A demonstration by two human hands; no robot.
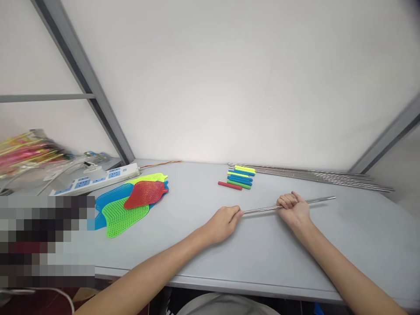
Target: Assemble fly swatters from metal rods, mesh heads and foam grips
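A thin metal rod [262, 210] is held slightly tilted above the grey table. My left hand [225, 223] is closed around its left end, which the fingers hide. Farther right, my right hand [293, 210] wraps round the rod, and its bare tip sticks out beyond the fist. Just behind my left hand lie several coloured plastic handles [241, 178] in blue, yellow and green, with a red handle [229, 186] in front. To the left, fly swatter heads overlap: a red one [146, 194] on top, a green one [126, 216], a yellow one [149, 178] and blue ones [114, 195].
Several long metal rods [328, 177] lie along the wall at the back right. A white power strip [98, 181] with a plugged-in cable is at the left, near bagged colourful sticks [29, 148]. Grey metal posts [92, 83] frame the table [262, 258].
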